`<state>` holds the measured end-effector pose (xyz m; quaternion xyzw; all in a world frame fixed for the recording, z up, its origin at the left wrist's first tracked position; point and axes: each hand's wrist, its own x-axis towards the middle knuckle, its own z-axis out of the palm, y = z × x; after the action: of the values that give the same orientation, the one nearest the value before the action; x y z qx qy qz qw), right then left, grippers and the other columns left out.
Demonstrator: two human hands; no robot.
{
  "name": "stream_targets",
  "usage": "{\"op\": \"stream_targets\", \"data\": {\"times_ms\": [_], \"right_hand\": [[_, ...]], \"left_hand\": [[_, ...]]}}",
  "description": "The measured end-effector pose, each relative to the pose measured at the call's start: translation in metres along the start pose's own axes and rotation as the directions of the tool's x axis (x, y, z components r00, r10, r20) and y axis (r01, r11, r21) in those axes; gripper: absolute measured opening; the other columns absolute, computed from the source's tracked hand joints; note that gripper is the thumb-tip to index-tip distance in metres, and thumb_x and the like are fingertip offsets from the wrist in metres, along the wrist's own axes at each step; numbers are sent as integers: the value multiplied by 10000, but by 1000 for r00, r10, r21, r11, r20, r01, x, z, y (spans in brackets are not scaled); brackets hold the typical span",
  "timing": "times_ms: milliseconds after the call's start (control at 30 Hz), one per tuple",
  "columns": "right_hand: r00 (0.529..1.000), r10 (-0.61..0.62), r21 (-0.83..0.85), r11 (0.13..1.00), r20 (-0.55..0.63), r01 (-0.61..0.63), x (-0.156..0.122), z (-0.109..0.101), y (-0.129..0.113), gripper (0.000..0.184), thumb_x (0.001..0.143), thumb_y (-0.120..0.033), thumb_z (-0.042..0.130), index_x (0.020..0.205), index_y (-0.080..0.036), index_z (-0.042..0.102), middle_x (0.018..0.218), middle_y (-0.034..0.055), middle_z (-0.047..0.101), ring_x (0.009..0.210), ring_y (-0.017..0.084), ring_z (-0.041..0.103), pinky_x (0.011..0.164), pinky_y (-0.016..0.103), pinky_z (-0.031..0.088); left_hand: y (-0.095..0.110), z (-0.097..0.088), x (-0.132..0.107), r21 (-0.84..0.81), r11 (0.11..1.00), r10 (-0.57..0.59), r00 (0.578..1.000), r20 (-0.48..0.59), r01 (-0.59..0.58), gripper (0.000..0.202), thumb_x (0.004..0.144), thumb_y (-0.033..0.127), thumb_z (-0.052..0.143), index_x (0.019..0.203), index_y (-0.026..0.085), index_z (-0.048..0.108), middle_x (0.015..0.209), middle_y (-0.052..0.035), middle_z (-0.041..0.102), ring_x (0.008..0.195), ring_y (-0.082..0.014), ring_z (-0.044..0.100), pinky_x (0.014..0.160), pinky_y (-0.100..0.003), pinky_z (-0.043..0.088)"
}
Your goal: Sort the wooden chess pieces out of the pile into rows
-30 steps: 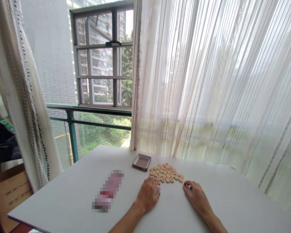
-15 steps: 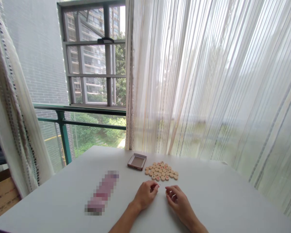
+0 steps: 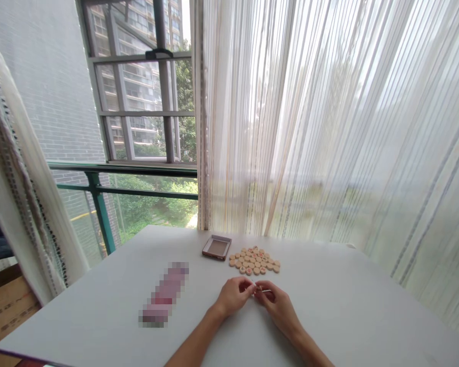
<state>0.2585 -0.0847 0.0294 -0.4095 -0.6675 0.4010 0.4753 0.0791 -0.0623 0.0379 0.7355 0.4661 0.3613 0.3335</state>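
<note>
Both hands meet over the white table, just in front of a cluster of round wooden Chinese chess pieces (image 3: 257,264). My left hand (image 3: 231,297) is closed in a pinch, its fingertips against those of the other hand. My right hand (image 3: 279,304) has its thumb and fingers pinched together too. Something small and whitish shows between the fingertips, too small to name. Some of the pieces carry red or dark characters; others look blank on top. Neither hand touches the cluster.
A shallow square open box (image 3: 217,247) lies left of the pieces. Farther left is a blurred-out pinkish long thing (image 3: 164,294) on the white table (image 3: 367,306). Sheer curtains (image 3: 309,127) and a green railing (image 3: 145,171) stand beyond the far edge, and a cardboard box (image 3: 11,300) at lower left.
My hands have come together, the right moving left and the left slightly right, so the fingertips now meet. The camera view has shifted a little; pieces and box stay in place.
</note>
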Motion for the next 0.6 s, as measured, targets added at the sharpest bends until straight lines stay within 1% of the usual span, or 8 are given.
{"op": "stream_targets", "data": {"times_ms": [67,133,233,333,400,467,533,600], "right_hand": [[1000,0,36,999,4,0,-2,-2,-1,426,860,-535,598,1114,-196,643,961,81,734,857,241,714,818,371,563],[1000,-7,40,999,5,7,-3,-3,0,415,857,-517,614,1112,-191,645,998,92,737,909,251,714,870,390,550],[1000,10,41,999,11,-11,-4,-3,0,419,839,-505,640,1115,-190,640,1046,103,733,946,265,713,888,407,549],[1000,20,41,999,20,-21,-4,-2,-1,436,835,-486,645,1158,-194,623,1073,99,726,959,265,712,894,417,552],[1000,2,34,999,19,-2,-4,-2,-3,420,837,-474,640,1148,-192,632,1061,94,729,971,261,707,909,422,547],[1000,-25,21,999,18,24,-5,-2,-4,395,836,-464,639,1123,-193,643,1041,87,733,973,255,704,922,420,542],[999,-50,5,999,19,50,-5,-2,-5,366,842,-453,633,1107,-202,644,1015,76,736,956,243,704,906,400,548],[997,-68,-22,997,18,69,-5,-2,-5,331,849,-444,626,1084,-210,637,969,61,736,909,225,708,857,369,562]], "left_hand": [[2,0,-2,38,999,5,1000,-16,-4,374,869,480,524,963,175,720,890,-54,753,810,-192,683,755,-275,505],[3,0,-5,66,998,24,999,-44,-21,335,868,454,537,966,190,719,885,-44,750,799,-184,677,753,-272,502],[3,-1,-11,69,997,50,995,-90,-44,291,868,413,550,968,193,712,878,-36,743,767,-167,664,720,-258,502],[2,-2,-14,17,997,75,991,-107,-74,268,859,387,574,989,187,698,897,-40,739,751,-154,662,700,-248,509],[0,-2,-14,-47,995,84,993,-81,-88,283,846,373,601,1044,187,680,916,-47,741,801,-163,679,719,-249,522],[-1,-1,-14,-88,992,87,993,-78,-94,296,836,366,622,1065,185,674,933,-56,742,840,-173,692,750,-260,529],[-2,-1,-13,-112,988,95,993,-71,-103,293,827,364,639,1056,186,680,955,-61,741,850,-180,697,742,-262,531],[-3,-1,-13,-128,985,106,993,-59,-113,283,828,363,642,1047,191,688,960,-59,742,851,-181,699,728,-259,529]]}}
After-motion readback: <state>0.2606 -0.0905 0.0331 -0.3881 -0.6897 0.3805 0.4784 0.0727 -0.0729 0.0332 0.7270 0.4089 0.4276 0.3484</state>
